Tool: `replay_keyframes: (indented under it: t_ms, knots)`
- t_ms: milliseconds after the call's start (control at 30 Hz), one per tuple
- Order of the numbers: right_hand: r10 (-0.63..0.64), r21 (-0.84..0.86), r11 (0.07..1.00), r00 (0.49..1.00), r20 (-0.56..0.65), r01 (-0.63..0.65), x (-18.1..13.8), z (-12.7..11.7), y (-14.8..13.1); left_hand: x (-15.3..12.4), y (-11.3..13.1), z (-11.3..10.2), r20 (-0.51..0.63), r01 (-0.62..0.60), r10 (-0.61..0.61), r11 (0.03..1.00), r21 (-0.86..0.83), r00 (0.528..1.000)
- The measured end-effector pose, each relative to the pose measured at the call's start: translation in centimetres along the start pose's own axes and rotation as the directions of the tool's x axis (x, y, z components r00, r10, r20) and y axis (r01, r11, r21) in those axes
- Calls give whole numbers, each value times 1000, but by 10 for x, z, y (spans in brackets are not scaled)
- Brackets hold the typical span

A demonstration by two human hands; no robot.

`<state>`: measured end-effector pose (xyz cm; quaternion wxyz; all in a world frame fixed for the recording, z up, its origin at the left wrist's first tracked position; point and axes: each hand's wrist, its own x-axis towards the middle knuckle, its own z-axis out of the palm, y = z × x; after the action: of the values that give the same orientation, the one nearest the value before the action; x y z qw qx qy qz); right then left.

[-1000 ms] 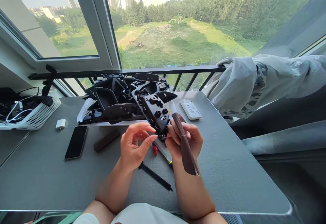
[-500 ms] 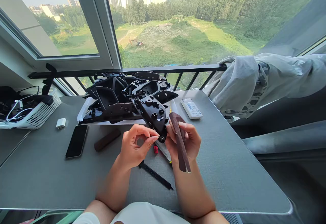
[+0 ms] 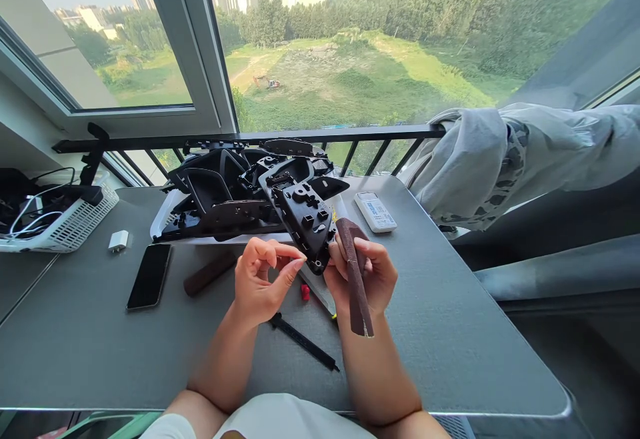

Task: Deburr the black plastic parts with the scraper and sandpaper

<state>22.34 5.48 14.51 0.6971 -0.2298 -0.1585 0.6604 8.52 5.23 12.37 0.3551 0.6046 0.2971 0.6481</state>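
My right hand (image 3: 367, 272) is closed on a folded strip of brown sandpaper (image 3: 356, 279) and on the lower end of a black plastic part (image 3: 307, 219) with raised posts and clips. The part leans at a tilt, its narrow end toward me. My left hand (image 3: 263, 279) makes a pinch, thumb and forefinger together just left of that narrow end, apart from it by a small gap. Whatever sits between those fingertips is too small to make out. Beneath the hands lie a small red piece (image 3: 305, 292), a thin black stick (image 3: 305, 342) and a partly hidden grey flat tool (image 3: 320, 292).
More black plastic parts (image 3: 235, 216) are piled in a white tray (image 3: 159, 216) by the railing. Left on the table are a phone (image 3: 149, 277), a white charger (image 3: 119, 241), a brown roll (image 3: 209, 274) and a white basket (image 3: 83, 222). A white device (image 3: 375, 211) lies at right.
My left hand has drawn slightly left and up, its fingertips coming away from the part's narrow end. The black part has turned and shifted a little in my right hand.
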Motion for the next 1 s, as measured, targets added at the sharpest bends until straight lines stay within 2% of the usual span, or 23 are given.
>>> replay_keyframes:
  t_ms: [133,333,433,567,700,767,867,933,1000]
  knots:
    - [8,1,1000,999,-32,-8,-1,2,-2,-1,0,1,-32,-85,86,996,27,996]
    - [-27,-43,999,998,-57,25,-4,3,-2,-3,-1,5,71,-130,120,979,157,990]
    - [-96,-62,994,990,-105,90,-6,4,1,-6,-1,9,69,-140,129,972,186,989]
    - [-151,-88,986,980,-126,140,-10,4,7,-9,-4,13,0,-127,128,982,140,992]
    - [-129,-84,989,984,-123,119,-11,3,10,-9,-6,16,3,-198,198,980,28,980]
    - [-109,-75,992,987,-114,101,-12,4,10,-8,-5,17,-43,-164,163,986,-25,986]
    - [-144,-58,989,983,-110,138,-11,5,10,-5,-4,15,-131,-31,24,998,-51,991]
    - [-158,-49,987,981,-111,154,-11,5,10,-3,-4,11,-105,82,-86,996,-39,991]
    - [-155,-52,987,981,-114,150,-12,5,10,0,-4,7,-21,208,-209,977,-44,978]
